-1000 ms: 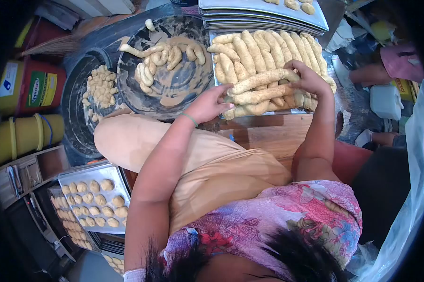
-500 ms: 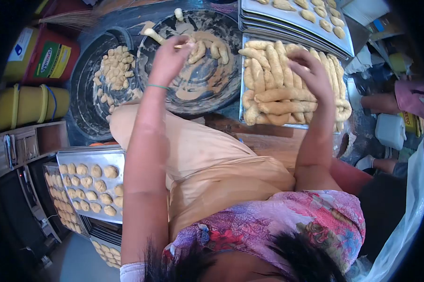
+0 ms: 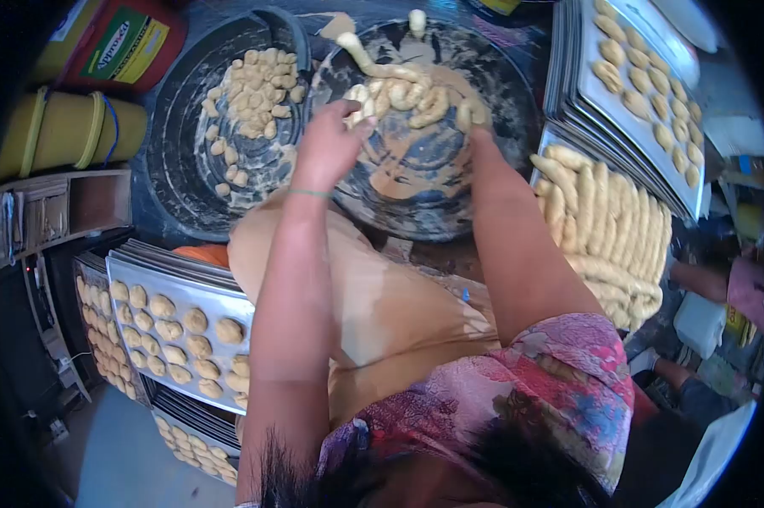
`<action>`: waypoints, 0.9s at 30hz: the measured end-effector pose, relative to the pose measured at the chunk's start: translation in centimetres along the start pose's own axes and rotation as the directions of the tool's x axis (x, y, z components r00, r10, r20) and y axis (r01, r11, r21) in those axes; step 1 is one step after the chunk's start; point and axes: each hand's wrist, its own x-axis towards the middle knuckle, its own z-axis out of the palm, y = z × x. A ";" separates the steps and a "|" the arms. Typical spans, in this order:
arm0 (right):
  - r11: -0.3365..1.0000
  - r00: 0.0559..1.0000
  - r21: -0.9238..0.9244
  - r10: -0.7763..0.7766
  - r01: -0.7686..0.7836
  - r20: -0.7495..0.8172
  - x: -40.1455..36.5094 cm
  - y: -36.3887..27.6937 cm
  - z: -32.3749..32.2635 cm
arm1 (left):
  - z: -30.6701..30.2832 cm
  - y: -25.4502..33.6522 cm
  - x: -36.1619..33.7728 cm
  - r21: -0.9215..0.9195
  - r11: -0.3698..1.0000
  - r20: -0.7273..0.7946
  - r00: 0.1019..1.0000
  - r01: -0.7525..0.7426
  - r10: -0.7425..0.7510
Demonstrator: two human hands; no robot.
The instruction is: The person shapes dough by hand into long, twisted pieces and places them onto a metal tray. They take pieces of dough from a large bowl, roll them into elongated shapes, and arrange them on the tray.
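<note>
My left hand (image 3: 327,148) is over the left side of a wide dark round basin (image 3: 517,93). Its thumb and fingers are closed around a pale dough piece (image 3: 361,97). My right arm reaches into the same basin, and my right hand (image 3: 478,134) is low among the brown crumbs (image 3: 407,169), beside a short dough piece (image 3: 464,115). The fingers of that hand are mostly hidden. Several dough ropes (image 3: 399,89) lie coated in crumbs between my hands. A longer pale rope (image 3: 354,52) leans over the basin's far rim, and a small dough stub (image 3: 417,22) is at the back.
Left of the basin stands another dark tub (image 3: 166,161) with small dough lumps (image 3: 263,85). To the right, a tray is loaded with crumbed dough ropes (image 3: 606,212). Stacked metal trays (image 3: 568,76) rise behind it. More trays (image 3: 187,288) hold dough balls at lower left.
My right hand has moved left from the tray of dough ropes into the basin. My left hand has come lower, and more pale dough now lies in the crumbs. The view has shifted.
</note>
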 end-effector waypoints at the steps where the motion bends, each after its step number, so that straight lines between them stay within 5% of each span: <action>1: 0.999 0.999 0.002 0.037 -0.037 0.010 -0.3 1.0 -1.8 | -0.3 0.7 -0.3 -0.063 0.998 0.017 1.000 -0.006 0.007; 2: 0.997 0.997 0.003 0.079 -0.079 0.017 -0.4 1.7 -3.0 | -0.5 1.5 -0.6 -0.129 0.992 0.037 0.999 -0.012 0.017; 5: 0.935 0.893 0.123 -0.269 0.332 -0.362 3.1 7.7 1.5 | -1.2 2.3 0.1 -0.182 0.983 0.090 0.995 -0.036 0.053; 8: 0.844 0.925 0.447 -0.135 0.296 -0.356 -2.2 6.4 2.0 | -1.1 1.6 1.2 -0.152 0.986 0.093 0.992 -0.065 0.080; 11: 0.622 0.987 0.782 0.099 0.038 -0.127 -2.8 5.3 4.7 | -1.3 1.3 2.3 -0.161 0.986 0.082 0.994 -0.052 0.066; 12: 0.620 0.984 0.774 0.020 0.126 -0.176 -3.1 5.0 5.1 | -1.3 1.1 2.4 -0.170 0.985 0.083 0.995 -0.033 0.048; 15: 0.057 0.969 0.994 0.224 0.094 -0.105 -4.7 1.3 2.2 | -1.0 0.0 2.5 -0.109 0.992 0.059 0.996 -0.067 0.074; 19: 0.052 0.955 0.954 -0.018 0.295 -0.295 -11.9 -4.0 -9.4 | -0.8 -0.9 2.8 -0.148 0.987 0.033 0.997 -0.064 0.069; 21: 0.195 0.748 0.725 -0.090 0.661 -0.658 -12.8 -5.1 -12.6 | -0.7 -0.6 2.7 -0.166 0.984 0.023 0.998 -0.058 0.063; 22: 0.228 0.728 0.702 -0.048 0.674 -0.683 -14.6 -6.4 -14.4 | -0.6 -0.5 2.8 -0.175 0.983 0.027 0.997 -0.060 0.066; 23: 0.232 0.711 0.680 -0.079 0.695 -0.699 -15.2 -6.8 -15.3 | -0.5 -0.5 2.8 -0.182 0.981 0.035 0.997 -0.063 0.070; 25: 0.365 0.837 0.756 -0.316 0.543 -0.447 -11.5 -5.2 -15.3 | -0.3 0.0 2.7 -0.191 0.980 0.047 0.996 -0.064 0.074; 26: 0.504 0.841 0.674 -0.282 0.540 -0.462 -8.7 -5.0 -13.8 | -0.2 0.3 2.6 -0.190 0.980 0.053 0.996 -0.060 0.071; 27: 0.501 0.920 0.772 -0.226 0.392 -0.321 -5.7 -4.3 -11.7 | -0.1 0.6 2.5 -0.188 0.981 0.059 0.996 -0.053 0.065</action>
